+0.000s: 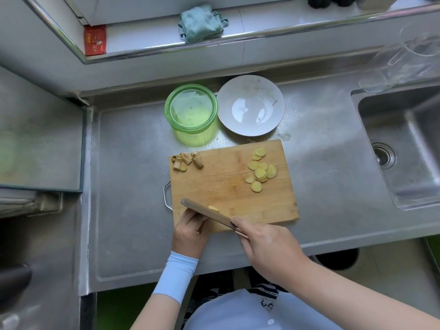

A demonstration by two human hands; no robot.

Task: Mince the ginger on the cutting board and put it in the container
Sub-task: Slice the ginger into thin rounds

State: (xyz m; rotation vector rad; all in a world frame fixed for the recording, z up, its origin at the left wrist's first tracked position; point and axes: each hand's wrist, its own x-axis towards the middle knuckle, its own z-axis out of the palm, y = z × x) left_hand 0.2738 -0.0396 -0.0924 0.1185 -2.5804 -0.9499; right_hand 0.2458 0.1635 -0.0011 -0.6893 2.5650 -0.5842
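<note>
A stainless steel surface (131, 186) fills the view, with a sink (404, 129) set into its right end. A wooden cutting board (226, 186) lies in the middle of it, a wire handle at its left edge. Beyond the board stand a white plate (250, 106) and, touching its left rim, a round green container (190, 110) with no lid on.

The right hand (264, 244) grips the handle of a cleaver (204, 210), whose blade slants across the board's near left corner. The left hand (190, 231) sits curled against the blade's near side; the blade hides whether it holds anything.

Sliced ginger (260, 172) lies in a loose heap on the board's right half. Knobbly ginger trimmings (188, 160) sit at the far left corner. One small yellow ginger piece (213, 208) shows just past the blade.
</note>
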